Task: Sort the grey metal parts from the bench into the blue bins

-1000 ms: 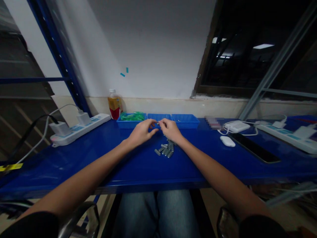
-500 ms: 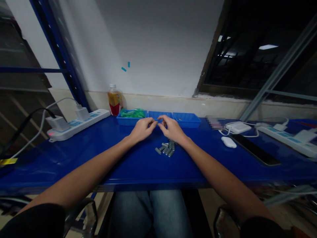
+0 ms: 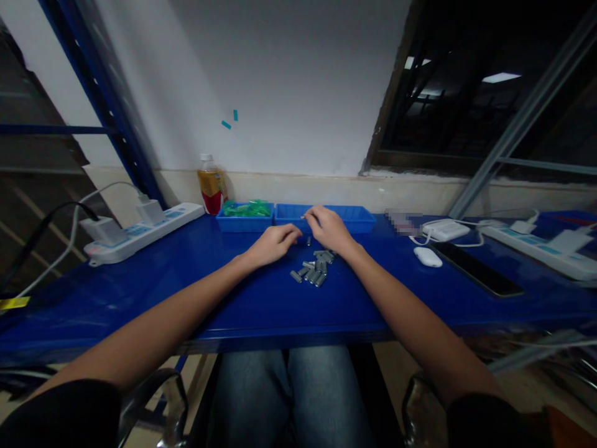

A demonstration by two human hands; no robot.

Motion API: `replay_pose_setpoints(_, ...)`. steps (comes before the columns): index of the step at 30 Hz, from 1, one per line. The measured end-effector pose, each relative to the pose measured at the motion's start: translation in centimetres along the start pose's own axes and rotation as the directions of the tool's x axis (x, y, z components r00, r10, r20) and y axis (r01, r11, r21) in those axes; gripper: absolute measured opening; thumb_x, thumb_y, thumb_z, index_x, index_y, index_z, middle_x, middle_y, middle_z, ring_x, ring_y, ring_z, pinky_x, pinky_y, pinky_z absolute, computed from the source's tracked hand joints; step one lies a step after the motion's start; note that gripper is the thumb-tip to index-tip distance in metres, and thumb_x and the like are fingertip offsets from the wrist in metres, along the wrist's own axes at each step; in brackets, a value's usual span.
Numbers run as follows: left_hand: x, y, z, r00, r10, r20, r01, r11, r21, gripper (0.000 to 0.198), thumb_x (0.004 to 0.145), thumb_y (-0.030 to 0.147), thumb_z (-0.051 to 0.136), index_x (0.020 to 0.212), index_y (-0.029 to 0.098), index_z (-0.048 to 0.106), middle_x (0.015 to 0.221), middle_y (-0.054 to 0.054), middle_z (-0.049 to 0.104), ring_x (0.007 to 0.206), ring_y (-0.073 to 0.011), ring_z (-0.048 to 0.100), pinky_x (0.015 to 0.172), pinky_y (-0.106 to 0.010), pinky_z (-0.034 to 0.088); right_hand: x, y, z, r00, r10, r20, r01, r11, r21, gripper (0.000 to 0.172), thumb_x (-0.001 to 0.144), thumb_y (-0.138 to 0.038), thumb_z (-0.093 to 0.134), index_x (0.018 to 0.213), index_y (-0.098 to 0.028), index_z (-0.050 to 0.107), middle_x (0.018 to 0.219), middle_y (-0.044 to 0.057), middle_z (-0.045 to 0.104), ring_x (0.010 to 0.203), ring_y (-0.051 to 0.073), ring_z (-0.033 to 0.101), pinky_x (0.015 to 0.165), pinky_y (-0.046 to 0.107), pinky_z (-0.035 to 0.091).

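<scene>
My left hand (image 3: 276,244) is over the blue table with thumb and fingers brought together; whether anything small is in them I cannot make out. Just right of it, my right hand (image 3: 327,228) is pinched in front of the blue bins, and what its fingertips hold, if anything, is too small to name. A single grey metal cylinder (image 3: 308,241) shows beneath the right fingertips, apart from the others. Nearer me lies a loose pile of several short metal cylinders (image 3: 319,266), partly behind my right wrist.
Behind my hands stand a blue bin (image 3: 222,223) of green plastic pieces and a divided blue bin (image 3: 361,219). A drink bottle (image 3: 211,186) and a power strip (image 3: 116,249) are left. On the right lie a phone (image 3: 478,269), a white case (image 3: 428,257), cables and another power strip (image 3: 555,253).
My hands have parted slightly, the right one rising above the left. A lone metal cylinder now shows between them and the pile. The view has shifted a little.
</scene>
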State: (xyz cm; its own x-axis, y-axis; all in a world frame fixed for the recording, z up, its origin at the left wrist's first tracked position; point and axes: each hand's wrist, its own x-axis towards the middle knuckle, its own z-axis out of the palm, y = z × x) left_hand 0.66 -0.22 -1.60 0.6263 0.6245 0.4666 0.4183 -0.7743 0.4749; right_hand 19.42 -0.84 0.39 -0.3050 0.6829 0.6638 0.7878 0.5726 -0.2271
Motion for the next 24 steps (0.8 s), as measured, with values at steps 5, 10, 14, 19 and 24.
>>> replay_pose_setpoints(5,-0.2,0.6,0.2,0.900,0.285,0.330,-0.324,0.944,0.068,0.030,0.091,0.017,0.040,0.112,0.022,0.061,0.102,-0.007,0.063,0.096,-0.0168,0.055,0.088,-0.028,0.040,-0.5,5.7,-0.8,0.949,0.284,-0.140,-0.306,0.938,-0.167,0.026,0.088,-0.030,0.044,0.082,-0.014,0.063,0.083,0.010,0.064,0.080,0.020,0.055,0.075,0.030,0.038)
replay_pose_setpoints(10,-0.3,1.2,0.0,0.883,0.256,0.393,-0.326,0.937,0.124,0.024,0.088,0.021,0.050,0.108,0.023,0.062,0.104,-0.005,0.062,0.099,-0.0183,0.053,0.091,-0.030,0.037,-1.4,8.9,-1.3,0.852,0.477,-0.215,-0.521,0.812,-0.264,0.027,0.086,-0.032,0.048,0.085,-0.014,0.068,0.091,0.014,0.064,0.090,0.025,0.054,0.079,0.035,0.038)
replay_pose_setpoints(14,-0.3,1.0,-0.1,0.921,0.197,0.337,-0.267,0.948,0.174,0.016,0.084,0.029,0.056,0.096,0.020,0.061,0.097,-0.005,0.062,0.093,-0.0194,0.054,0.085,-0.030,0.039,-1.6,8.8,-1.2,0.833,0.523,-0.181,-0.554,0.779,-0.293,0.028,0.086,-0.035,0.049,0.088,-0.016,0.070,0.095,0.015,0.064,0.097,0.028,0.051,0.080,0.040,0.039)
replay_pose_setpoints(19,-0.4,0.7,-0.2,0.947,0.135,0.291,-0.195,0.963,0.186,0.023,0.079,0.040,0.061,0.086,0.018,0.059,0.086,-0.004,0.060,0.083,-0.0193,0.054,0.076,-0.029,0.041,-1.5,8.5,-1.1,0.842,0.510,-0.173,-0.539,0.792,-0.286,0.031,0.086,-0.036,0.047,0.086,-0.016,0.070,0.093,0.016,0.064,0.096,0.029,0.050,0.079,0.041,0.038)
replay_pose_setpoints(24,-0.3,0.1,-0.4,0.924,0.195,0.330,-0.239,0.966,0.097,0.024,0.084,0.032,0.057,0.105,0.020,0.061,0.100,-0.006,0.061,0.093,-0.0190,0.055,0.084,-0.030,0.041,-1.1,7.2,-1.1,0.872,0.458,-0.174,-0.489,0.835,-0.252,0.026,0.086,-0.030,0.045,0.086,-0.018,0.068,0.092,0.012,0.065,0.093,0.027,0.051,0.079,0.038,0.038)
